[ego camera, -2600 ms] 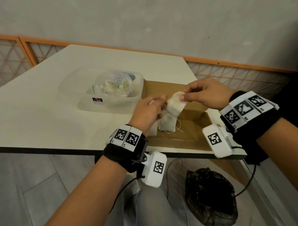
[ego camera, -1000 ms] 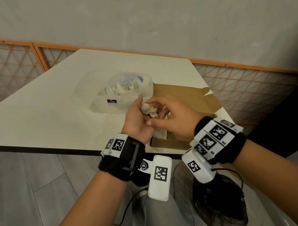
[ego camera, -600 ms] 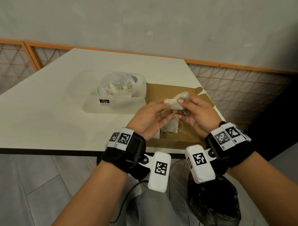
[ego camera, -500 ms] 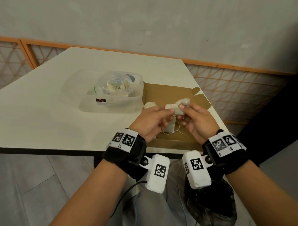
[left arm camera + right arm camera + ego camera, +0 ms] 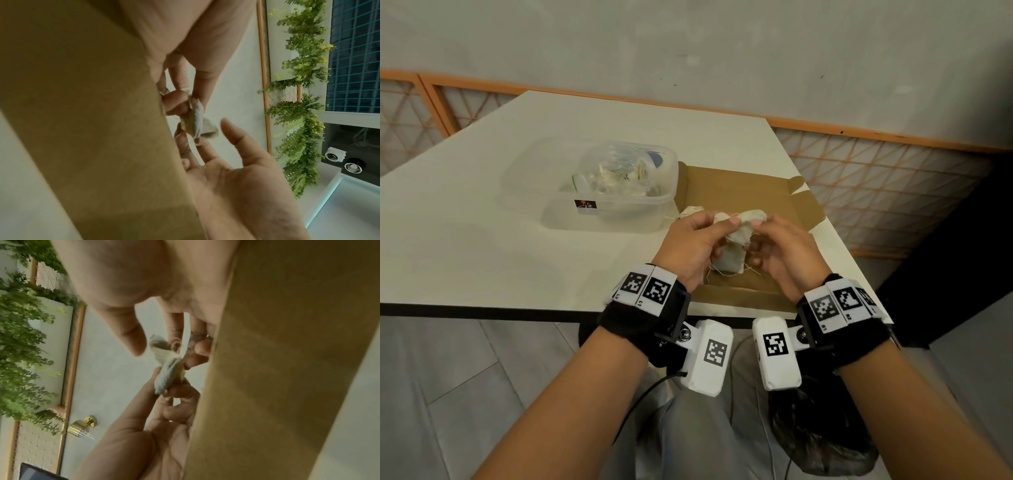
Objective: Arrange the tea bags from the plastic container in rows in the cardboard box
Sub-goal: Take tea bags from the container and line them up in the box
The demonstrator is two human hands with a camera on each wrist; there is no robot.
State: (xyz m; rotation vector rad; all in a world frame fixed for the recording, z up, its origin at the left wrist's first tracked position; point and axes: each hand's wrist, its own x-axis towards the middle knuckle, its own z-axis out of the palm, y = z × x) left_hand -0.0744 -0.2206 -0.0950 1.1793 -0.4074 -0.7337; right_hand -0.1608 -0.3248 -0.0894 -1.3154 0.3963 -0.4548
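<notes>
**Desk:** Brown cardboard fills half of both wrist views. What was in the shot?

**Operator:** From my remote seat I saw the cardboard box (image 5: 743, 192) lying open on the white tabletop (image 5: 482, 222), touching the right side of the clear plastic container (image 5: 616, 192), which held a loose heap of tea bags. Both hands were raised just above the box. The left hand (image 5: 690, 245) pinched one end of a crumpled tea bag (image 5: 743, 222) between thumb and fingertips; the right hand (image 5: 780, 251) pinched the other end.

**Desk:** So neither grip was spread?

**Operator:** No. Each grip was curled onto that same bag, as both wrist views confirmed, though the right thumb stood apart from it there. Another tea bag lay flat in the box (image 5: 729, 260) under the hands, its string loose beside it. One more sat near the box's left edge (image 5: 690, 212), just beside the container.

**Desk:** Anything else in frame?

**Operator:** A black plastic bag (image 5: 822, 431) on the floor under the tabletop's near edge.
</notes>
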